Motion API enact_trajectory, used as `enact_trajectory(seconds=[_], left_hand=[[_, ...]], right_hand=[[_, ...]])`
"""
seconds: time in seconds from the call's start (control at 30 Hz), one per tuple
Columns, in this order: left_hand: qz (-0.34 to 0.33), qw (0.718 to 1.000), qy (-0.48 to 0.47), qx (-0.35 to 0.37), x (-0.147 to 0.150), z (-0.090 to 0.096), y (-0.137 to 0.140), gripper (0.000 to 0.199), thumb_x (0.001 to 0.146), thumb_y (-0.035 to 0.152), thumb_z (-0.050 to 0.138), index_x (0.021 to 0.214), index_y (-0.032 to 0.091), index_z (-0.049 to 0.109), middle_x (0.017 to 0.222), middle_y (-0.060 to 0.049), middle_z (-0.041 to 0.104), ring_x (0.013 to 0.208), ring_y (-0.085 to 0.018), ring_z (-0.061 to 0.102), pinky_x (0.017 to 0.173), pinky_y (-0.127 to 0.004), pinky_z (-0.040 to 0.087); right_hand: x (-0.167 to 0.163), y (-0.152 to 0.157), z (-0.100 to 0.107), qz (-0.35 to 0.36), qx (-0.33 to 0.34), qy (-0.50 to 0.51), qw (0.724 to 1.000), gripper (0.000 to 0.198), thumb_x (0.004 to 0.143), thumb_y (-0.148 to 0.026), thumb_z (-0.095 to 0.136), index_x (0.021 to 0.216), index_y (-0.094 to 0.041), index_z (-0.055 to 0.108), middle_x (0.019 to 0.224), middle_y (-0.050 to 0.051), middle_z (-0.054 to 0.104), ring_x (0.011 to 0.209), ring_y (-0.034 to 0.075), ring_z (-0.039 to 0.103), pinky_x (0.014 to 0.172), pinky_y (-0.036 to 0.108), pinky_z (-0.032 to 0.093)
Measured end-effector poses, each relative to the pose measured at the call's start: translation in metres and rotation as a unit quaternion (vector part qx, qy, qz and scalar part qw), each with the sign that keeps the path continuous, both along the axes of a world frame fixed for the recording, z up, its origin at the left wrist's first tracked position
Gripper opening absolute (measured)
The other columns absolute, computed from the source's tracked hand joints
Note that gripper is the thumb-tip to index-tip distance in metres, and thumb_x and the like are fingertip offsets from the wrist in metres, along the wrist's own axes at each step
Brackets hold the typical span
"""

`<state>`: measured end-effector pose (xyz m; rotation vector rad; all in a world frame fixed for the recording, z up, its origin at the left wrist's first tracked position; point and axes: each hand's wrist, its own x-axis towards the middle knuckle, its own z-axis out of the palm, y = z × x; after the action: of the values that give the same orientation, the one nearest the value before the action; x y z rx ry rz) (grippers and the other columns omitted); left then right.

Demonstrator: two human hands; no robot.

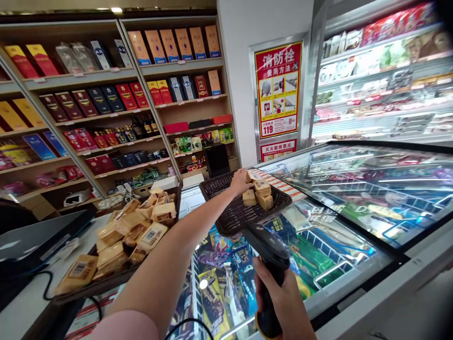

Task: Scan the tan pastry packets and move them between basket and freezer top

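Note:
My left hand (pixel 241 181) reaches across to the far side of a dark woven basket (pixel 233 219). Its fingers are curled on a wrapped pastry pack (pixel 253 175), and the fingertips are partly hidden. Beside that pack, several more wrapped pastry packs (pixel 262 189) sit in the basket's right part. Lower down, my right hand (pixel 283 300) is wrapped around the handle of a black barcode scanner (pixel 269 250), whose head tilts toward the basket. Left of my forearm, another dark basket (pixel 106 283) is heaped with wrapped pastries (pixel 123 236) bearing barcode labels.
The woven basket rests on a glass-topped freezer (pixel 354 226) filled with bagged frozen goods. A dark screen device (pixel 46 236) and cables are at left. Shelves (pixel 116 113) of boxed goods line the back, and a lit chiller (pixel 382 80) stands at right.

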<state>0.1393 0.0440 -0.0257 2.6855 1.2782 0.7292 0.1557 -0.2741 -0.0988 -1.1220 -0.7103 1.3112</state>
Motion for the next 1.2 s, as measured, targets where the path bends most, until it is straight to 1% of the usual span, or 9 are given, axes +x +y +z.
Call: enact_trajectory(seconds=[0.07, 0.2, 0.33, 0.43, 0.57, 0.67, 0.77, 0.97, 1.2], left_hand=[[0.006, 1.0, -0.001, -0.004, 0.011, -0.004, 0.011, 0.07, 0.076, 0.026, 0.078, 0.14, 0.013, 0.05, 0.144, -0.017, 0.051, 0.133, -0.031, 0.047, 0.111, -0.044, 0.039], [0.028, 1.0, -0.015, 0.001, 0.01, -0.015, 0.016, 0.044, 0.087, 0.031, 0.069, 0.127, 0.017, 0.058, 0.135, -0.012, 0.056, 0.121, -0.029, 0.055, 0.102, -0.051, 0.045], [0.029, 0.999, -0.034, 0.023, -0.021, -0.016, -0.003, 0.051, 0.07, 0.016, 0.078, 0.117, 0.016, 0.058, 0.123, -0.012, 0.057, 0.116, -0.028, 0.056, 0.1, -0.042, 0.047], [0.005, 0.998, -0.043, 0.039, -0.063, -0.009, -0.033, 0.053, 0.065, 0.01, 0.075, 0.113, 0.019, 0.055, 0.117, -0.009, 0.057, 0.111, -0.027, 0.057, 0.096, -0.04, 0.049], [-0.012, 0.997, -0.056, 0.056, -0.129, 0.0, -0.089, 0.054, 0.062, 0.003, 0.071, 0.11, 0.02, 0.053, 0.113, -0.007, 0.057, 0.107, -0.026, 0.058, 0.09, -0.038, 0.05], [-0.014, 0.996, -0.069, 0.062, -0.174, 0.002, -0.135, 0.052, 0.064, 0.004, 0.072, 0.11, 0.021, 0.052, 0.112, -0.007, 0.058, 0.106, -0.026, 0.059, 0.088, -0.037, 0.051], [-0.009, 0.994, -0.082, 0.067, -0.209, -0.001, -0.178, 0.051, 0.068, 0.005, 0.072, 0.112, 0.021, 0.052, 0.112, -0.007, 0.06, 0.108, -0.025, 0.06, 0.09, -0.037, 0.051], [0.006, 0.99, -0.102, 0.1, -0.257, -0.006, -0.235, 0.058, 0.068, 0.0, 0.067, 0.119, 0.023, 0.051, 0.118, -0.008, 0.06, 0.111, -0.026, 0.06, 0.091, -0.037, 0.05], [0.043, 0.984, -0.124, 0.117, -0.289, -0.015, -0.261, 0.059, 0.068, 0.0, 0.067, 0.121, 0.022, 0.052, 0.12, -0.01, 0.061, 0.115, -0.027, 0.06, 0.093, -0.039, 0.051]], right_hand=[[0.006, 0.004, -0.005, -0.007, -0.007, -0.009, 1.0, 0.06, 0.07, -0.075, 0.068, 0.057, -0.019, 0.051, 0.041, -0.002, 0.048, 0.033, 0.009, 0.044, 0.037, 0.022, 0.037], [0.008, 0.006, -0.006, -0.017, -0.008, -0.013, 1.0, 0.061, 0.069, -0.076, 0.069, 0.056, -0.019, 0.051, 0.041, -0.002, 0.048, 0.032, 0.009, 0.044, 0.036, 0.022, 0.036], [0.003, 0.002, 0.0, -0.027, 0.014, -0.003, 1.0, 0.058, 0.07, -0.072, 0.071, 0.059, -0.018, 0.051, 0.044, -0.003, 0.048, 0.033, 0.008, 0.044, 0.036, 0.021, 0.033], [-0.002, -0.003, 0.008, -0.032, 0.023, -0.003, 0.999, 0.056, 0.072, -0.069, 0.072, 0.06, -0.018, 0.052, 0.045, -0.004, 0.049, 0.034, 0.007, 0.044, 0.036, 0.02, 0.034], [-0.018, -0.01, 0.024, -0.012, 0.025, 0.008, 1.0, 0.054, 0.071, -0.066, 0.073, 0.059, -0.018, 0.051, 0.046, -0.004, 0.048, 0.034, 0.008, 0.043, 0.036, 0.021, 0.035], [-0.037, -0.019, 0.036, -0.003, 0.047, 0.019, 0.999, 0.051, 0.072, -0.063, 0.075, 0.06, -0.018, 0.052, 0.047, -0.004, 0.048, 0.034, 0.007, 0.044, 0.036, 0.02, 0.034], [-0.055, -0.03, 0.046, 0.02, 0.061, -0.01, 0.998, 0.052, 0.073, -0.063, 0.074, 0.059, -0.018, 0.052, 0.044, -0.005, 0.046, 0.034, 0.007, 0.044, 0.037, 0.02, 0.035], [-0.078, -0.051, 0.059, 0.031, 0.046, -0.104, 0.993, 0.05, 0.073, -0.064, 0.072, 0.061, -0.02, 0.052, 0.044, -0.003, 0.049, 0.035, 0.009, 0.045, 0.038, 0.022, 0.04], [-0.099, -0.064, 0.062, 0.078, 0.054, -0.127, 0.987, 0.051, 0.072, -0.066, 0.071, 0.062, -0.021, 0.052, 0.043, -0.004, 0.047, 0.035, 0.01, 0.046, 0.038, 0.023, 0.04]])
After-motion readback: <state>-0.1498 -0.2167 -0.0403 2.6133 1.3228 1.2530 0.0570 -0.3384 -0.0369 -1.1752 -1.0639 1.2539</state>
